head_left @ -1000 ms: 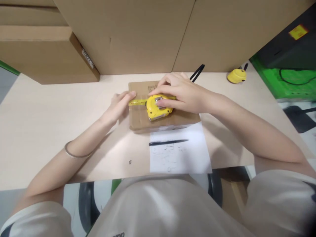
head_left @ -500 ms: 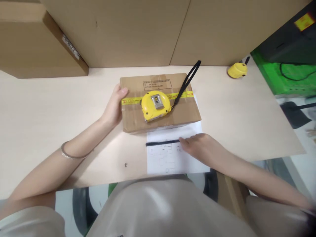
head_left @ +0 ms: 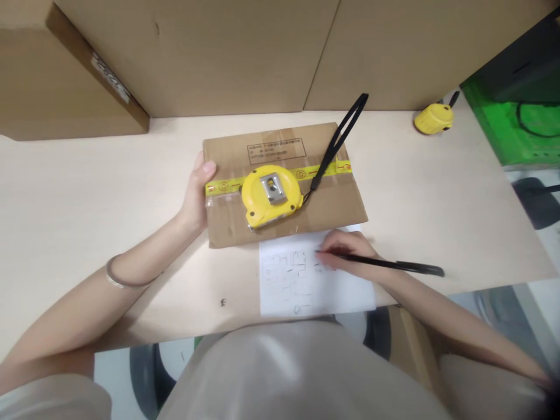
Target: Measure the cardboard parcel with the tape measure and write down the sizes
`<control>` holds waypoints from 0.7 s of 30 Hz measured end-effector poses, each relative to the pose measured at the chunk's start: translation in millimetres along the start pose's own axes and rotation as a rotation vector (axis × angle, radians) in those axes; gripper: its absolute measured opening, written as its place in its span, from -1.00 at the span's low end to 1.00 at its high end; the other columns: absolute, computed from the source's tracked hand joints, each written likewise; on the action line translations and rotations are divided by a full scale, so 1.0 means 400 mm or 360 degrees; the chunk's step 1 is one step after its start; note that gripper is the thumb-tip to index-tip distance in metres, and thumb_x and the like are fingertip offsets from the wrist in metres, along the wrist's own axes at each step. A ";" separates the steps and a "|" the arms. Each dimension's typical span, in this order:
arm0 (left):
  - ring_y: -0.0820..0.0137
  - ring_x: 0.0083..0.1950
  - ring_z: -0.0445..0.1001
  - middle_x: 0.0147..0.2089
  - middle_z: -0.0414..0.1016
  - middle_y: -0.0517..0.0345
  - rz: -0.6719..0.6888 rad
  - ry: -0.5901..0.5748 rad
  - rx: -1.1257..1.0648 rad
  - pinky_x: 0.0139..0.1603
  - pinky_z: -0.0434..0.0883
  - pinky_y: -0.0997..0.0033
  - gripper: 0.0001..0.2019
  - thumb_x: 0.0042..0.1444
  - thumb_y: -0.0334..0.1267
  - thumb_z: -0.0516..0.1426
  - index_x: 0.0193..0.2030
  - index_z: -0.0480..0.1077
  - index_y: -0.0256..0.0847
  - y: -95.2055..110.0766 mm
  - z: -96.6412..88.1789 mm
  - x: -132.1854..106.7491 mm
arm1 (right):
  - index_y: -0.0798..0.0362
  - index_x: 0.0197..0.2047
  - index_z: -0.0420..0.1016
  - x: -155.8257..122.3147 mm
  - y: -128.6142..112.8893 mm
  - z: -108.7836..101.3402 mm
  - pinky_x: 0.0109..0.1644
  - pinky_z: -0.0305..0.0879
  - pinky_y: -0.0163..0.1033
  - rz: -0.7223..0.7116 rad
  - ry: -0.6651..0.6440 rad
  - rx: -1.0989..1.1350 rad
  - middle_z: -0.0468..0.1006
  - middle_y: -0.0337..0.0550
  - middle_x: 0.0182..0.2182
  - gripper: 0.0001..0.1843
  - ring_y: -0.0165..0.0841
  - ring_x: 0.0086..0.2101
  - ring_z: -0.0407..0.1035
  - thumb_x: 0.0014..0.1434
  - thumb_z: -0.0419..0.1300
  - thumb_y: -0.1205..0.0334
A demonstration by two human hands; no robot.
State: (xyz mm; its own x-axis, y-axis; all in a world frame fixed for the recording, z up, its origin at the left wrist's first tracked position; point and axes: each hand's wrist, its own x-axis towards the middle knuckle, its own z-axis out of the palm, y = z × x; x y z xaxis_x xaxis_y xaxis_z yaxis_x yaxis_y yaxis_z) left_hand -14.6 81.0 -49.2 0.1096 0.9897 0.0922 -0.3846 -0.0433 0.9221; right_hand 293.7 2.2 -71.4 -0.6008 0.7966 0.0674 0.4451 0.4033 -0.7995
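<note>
My left hand (head_left: 196, 195) grips the left end of a brown cardboard box (head_left: 324, 204), thumb on top and the other fingers hidden behind its side. Yellow printed tape runs across the box. A yellow tape measure (head_left: 258, 195) lies on the box with its metal clip facing up, and its black wrist strap (head_left: 341, 140) stretches over the box's far right edge. Below the box, my right hand (head_left: 345, 251) is closed around a black pen (head_left: 394, 265), whose tip points left over a white sheet of paper (head_left: 280, 297) with pen marks. The box covers the sheet's upper part.
Large cardboard boxes (head_left: 245, 58) stand along the back of the table (head_left: 87, 186). Another box (head_left: 65, 87) is at the left. A second yellow tape measure (head_left: 433, 119) rests at the back right, near a green surface (head_left: 490, 128) beyond the table edge.
The pen has swung round in my right hand: its long end pointed left before and now extends right. The box and tape measure have tilted and come slightly nearer, with my left hand still holding.
</note>
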 end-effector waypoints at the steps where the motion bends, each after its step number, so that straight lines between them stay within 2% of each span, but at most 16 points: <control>1: -0.09 0.32 0.41 0.15 0.56 -0.02 -0.0004 0.0066 -0.0019 0.20 0.43 -0.13 -0.58 0.08 0.04 0.18 0.02 0.35 -0.12 -0.003 -0.002 0.000 | 0.05 -0.34 0.40 0.010 0.002 0.004 -0.57 0.28 -0.42 0.0026 -0.0007 0.0041 0.51 -0.28 -0.55 -0.79 -0.52 -0.61 0.37 0.30 0.21 0.14; 3: -0.06 0.30 0.43 0.15 0.54 -0.01 -0.0026 0.0185 -0.0062 0.20 0.43 -0.07 -0.55 0.03 0.01 0.23 0.01 0.33 -0.12 -0.008 -0.006 -0.002 | 0.07 -0.38 0.43 0.027 -0.003 0.009 -0.57 0.29 -0.43 0.0055 -0.0013 0.0082 0.53 -0.27 -0.55 -0.79 -0.52 -0.61 0.37 0.25 0.26 0.16; 5: -0.03 0.28 0.44 0.16 0.53 0.00 -0.0058 0.0221 -0.0080 0.20 0.42 -0.03 -0.54 0.03 0.02 0.25 0.00 0.30 -0.12 -0.013 -0.009 -0.002 | 0.07 -0.43 0.43 0.039 -0.015 0.015 -0.58 0.25 -0.42 0.0057 0.0010 0.0070 0.50 -0.28 -0.58 -0.79 -0.52 -0.63 0.33 0.22 0.28 0.21; 11: -0.04 0.34 0.37 0.17 0.49 -0.02 -0.0075 0.0168 -0.0010 0.18 0.42 -0.02 -0.59 0.05 0.01 0.24 -0.03 0.28 -0.11 -0.017 -0.020 0.001 | 0.04 -0.54 0.38 0.044 -0.037 0.049 -0.53 0.14 -0.33 -0.0056 0.0161 -0.0104 0.37 -0.30 -0.65 -0.72 -0.51 -0.63 0.20 0.21 0.22 0.31; 21: -0.09 0.37 0.33 0.17 0.47 -0.02 -0.0087 0.0187 0.0021 0.19 0.43 -0.06 -0.53 0.03 0.06 0.26 0.00 0.30 -0.12 -0.023 -0.032 0.002 | 0.00 -0.59 0.32 0.035 -0.017 0.068 -0.45 0.21 -0.32 -0.0089 0.0135 -0.0252 0.39 -0.27 -0.62 -0.66 -0.45 -0.56 0.27 0.22 0.18 0.31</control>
State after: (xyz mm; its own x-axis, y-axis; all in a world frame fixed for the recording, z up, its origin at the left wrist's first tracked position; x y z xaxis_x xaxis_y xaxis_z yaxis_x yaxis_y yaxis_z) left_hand -22.9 83.7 -62.3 0.0216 0.9998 -0.0026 -0.3690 0.0104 0.9294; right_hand 264.2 -1.5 -81.1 -0.5723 0.8034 0.1644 0.5157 0.5085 -0.6895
